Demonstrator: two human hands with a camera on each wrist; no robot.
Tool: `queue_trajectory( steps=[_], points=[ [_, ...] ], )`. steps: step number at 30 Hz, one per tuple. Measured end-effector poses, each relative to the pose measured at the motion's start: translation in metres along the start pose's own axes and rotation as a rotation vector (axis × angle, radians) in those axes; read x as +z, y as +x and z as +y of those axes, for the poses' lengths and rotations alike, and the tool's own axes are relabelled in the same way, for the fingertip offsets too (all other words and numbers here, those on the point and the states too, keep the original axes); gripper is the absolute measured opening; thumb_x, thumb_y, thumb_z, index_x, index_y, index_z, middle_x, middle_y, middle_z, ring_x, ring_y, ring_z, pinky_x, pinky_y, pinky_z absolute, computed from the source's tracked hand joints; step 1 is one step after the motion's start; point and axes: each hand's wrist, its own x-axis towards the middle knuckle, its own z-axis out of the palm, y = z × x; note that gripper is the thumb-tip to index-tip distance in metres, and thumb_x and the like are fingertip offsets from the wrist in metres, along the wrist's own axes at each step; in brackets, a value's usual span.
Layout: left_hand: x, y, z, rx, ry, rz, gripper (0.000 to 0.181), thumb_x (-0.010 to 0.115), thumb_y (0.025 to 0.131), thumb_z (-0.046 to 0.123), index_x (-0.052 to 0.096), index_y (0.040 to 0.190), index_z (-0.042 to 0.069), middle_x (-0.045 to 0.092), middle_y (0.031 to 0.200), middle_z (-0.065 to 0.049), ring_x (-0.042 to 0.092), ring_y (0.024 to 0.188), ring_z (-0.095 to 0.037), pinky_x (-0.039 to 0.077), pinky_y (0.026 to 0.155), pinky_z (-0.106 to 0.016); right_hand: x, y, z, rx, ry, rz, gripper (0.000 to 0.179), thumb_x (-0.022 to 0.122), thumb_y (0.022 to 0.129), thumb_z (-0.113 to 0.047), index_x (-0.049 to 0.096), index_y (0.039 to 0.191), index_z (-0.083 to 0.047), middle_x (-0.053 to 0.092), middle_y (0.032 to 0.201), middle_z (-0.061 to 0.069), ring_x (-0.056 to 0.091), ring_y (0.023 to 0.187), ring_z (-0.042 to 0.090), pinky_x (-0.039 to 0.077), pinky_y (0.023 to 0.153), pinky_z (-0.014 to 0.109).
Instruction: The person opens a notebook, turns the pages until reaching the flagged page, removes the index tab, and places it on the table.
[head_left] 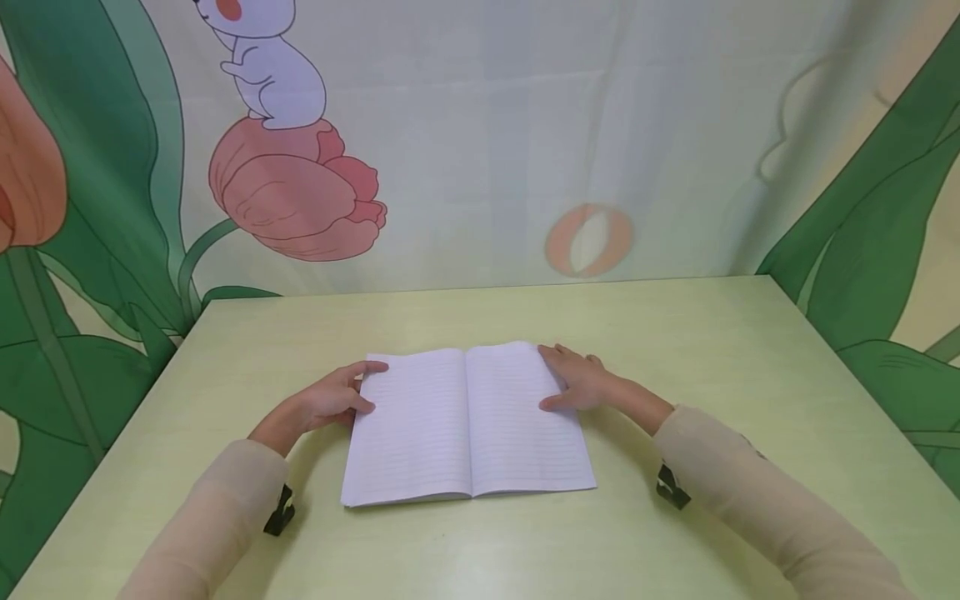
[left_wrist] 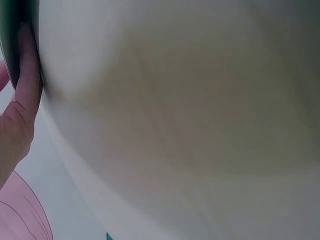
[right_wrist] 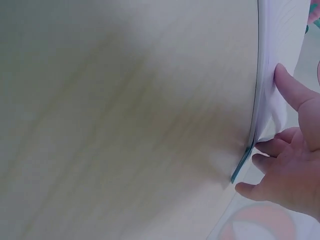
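An open notebook with ruled white pages lies on the table, its spine running away from me. At its left edge my left hand grips the notebook, thumb and index finger on the page and other fingers lower by the edge. In the left wrist view a finger lies along the notebook's dark cover edge. My right hand rests at the upper right edge with spread fingers and the thumb on the page. The right wrist view shows its fingertips by a bulging page and the slightly raised green-blue cover corner.
The pale yellow-green table extends around the notebook. Behind it hangs a curtain printed with tulips, leaves and a white animal. Both forearms wear light sleeves, with dark clips beneath.
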Motion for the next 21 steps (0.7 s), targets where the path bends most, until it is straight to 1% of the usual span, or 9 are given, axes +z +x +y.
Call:
queue_trajectory(
  steps=[3, 6, 9, 13, 15, 17, 19, 20, 21],
  points=[
    [0.001, 0.000, -0.001, -0.011, -0.004, 0.007, 0.063, 0.049, 0.084, -0.011, 0.030, 0.139, 0.010, 0.041, 0.111, -0.021, 0.055, 0.085, -0.026, 0.048, 0.068, -0.034, 0.001, 0.000, 0.001, -0.026, 0.019, 0.004, 0.085, 0.064, 0.083, -0.035, 0.018, 0.141, 0.007, 0.023, 0.142, 0.027, 0.018, 0.132, 0.039, 0.019, 0.098, 0.059],
    [0.002, -0.001, -0.001, -0.017, -0.004, 0.008, 0.062, 0.049, 0.084, -0.012, 0.031, 0.139, 0.011, 0.042, 0.111, -0.021, 0.055, 0.085, -0.026, 0.048, 0.069, -0.034, 0.003, 0.000, 0.000, -0.054, 0.070, -0.001, 0.086, 0.062, 0.084, -0.036, 0.016, 0.142, 0.007, 0.022, 0.142, 0.029, 0.019, 0.132, 0.040, 0.019, 0.100, 0.056],
    [0.002, -0.001, 0.000, -0.010, -0.005, -0.004, 0.062, 0.049, 0.084, -0.012, 0.030, 0.139, 0.010, 0.042, 0.113, -0.021, 0.055, 0.086, -0.026, 0.048, 0.070, -0.035, 0.005, 0.000, -0.003, -0.078, 0.164, -0.015, 0.088, 0.058, 0.086, -0.042, 0.012, 0.143, 0.005, 0.021, 0.145, 0.025, 0.020, 0.132, 0.036, 0.019, 0.103, 0.050],
    [0.001, -0.002, 0.000, -0.009, -0.017, -0.019, 0.062, 0.048, 0.085, -0.010, 0.028, 0.140, 0.009, 0.040, 0.118, -0.021, 0.055, 0.088, -0.026, 0.048, 0.073, -0.037, 0.007, -0.002, -0.018, -0.095, 0.321, -0.053, 0.091, 0.054, 0.086, -0.050, 0.007, 0.145, 0.000, 0.017, 0.148, 0.019, 0.019, 0.133, 0.031, 0.020, 0.105, 0.044],
    [0.000, -0.002, 0.000, -0.011, -0.020, -0.031, 0.057, 0.048, 0.088, -0.004, 0.028, 0.140, 0.009, 0.036, 0.125, -0.021, 0.054, 0.091, -0.027, 0.048, 0.075, -0.038, 0.008, -0.004, -0.028, -0.099, 0.376, -0.075, 0.091, 0.054, 0.086, -0.051, 0.005, 0.146, -0.003, 0.014, 0.148, 0.017, 0.017, 0.134, 0.030, 0.018, 0.105, 0.043],
    [-0.001, -0.002, 0.001, -0.011, -0.021, -0.045, 0.052, 0.046, 0.093, 0.006, 0.026, 0.141, 0.009, 0.032, 0.131, -0.021, 0.052, 0.094, -0.027, 0.047, 0.076, -0.038, 0.011, -0.003, -0.038, -0.107, 0.400, -0.092, 0.091, 0.056, 0.085, -0.050, 0.004, 0.146, -0.006, 0.015, 0.149, 0.015, 0.016, 0.135, 0.027, 0.017, 0.106, 0.041],
    [-0.001, -0.002, 0.001, -0.013, -0.029, -0.063, 0.050, 0.042, 0.097, 0.019, 0.024, 0.142, 0.008, 0.026, 0.137, -0.019, 0.051, 0.096, -0.026, 0.047, 0.078, -0.039, 0.015, -0.002, -0.048, -0.131, 0.394, -0.096, 0.091, 0.057, 0.085, -0.048, 0.004, 0.147, -0.006, 0.016, 0.149, 0.014, 0.016, 0.135, 0.026, 0.016, 0.107, 0.040],
    [-0.001, -0.002, 0.002, -0.016, -0.032, -0.068, 0.050, 0.039, 0.098, 0.026, 0.023, 0.143, 0.008, 0.025, 0.137, -0.019, 0.051, 0.097, -0.026, 0.047, 0.078, -0.039, 0.017, 0.000, -0.052, -0.148, 0.382, -0.093, 0.090, 0.057, 0.086, -0.046, 0.004, 0.146, -0.005, 0.018, 0.148, 0.014, 0.016, 0.135, 0.026, 0.015, 0.107, 0.039],
    [-0.001, -0.002, 0.003, -0.022, -0.036, -0.069, 0.052, 0.038, 0.098, 0.031, 0.023, 0.142, 0.008, 0.028, 0.136, -0.020, 0.052, 0.096, -0.026, 0.047, 0.077, -0.039, 0.019, 0.001, -0.057, -0.169, 0.370, -0.083, 0.089, 0.058, 0.086, -0.044, 0.005, 0.146, -0.005, 0.019, 0.148, 0.014, 0.016, 0.135, 0.026, 0.016, 0.107, 0.040]
  ],
)
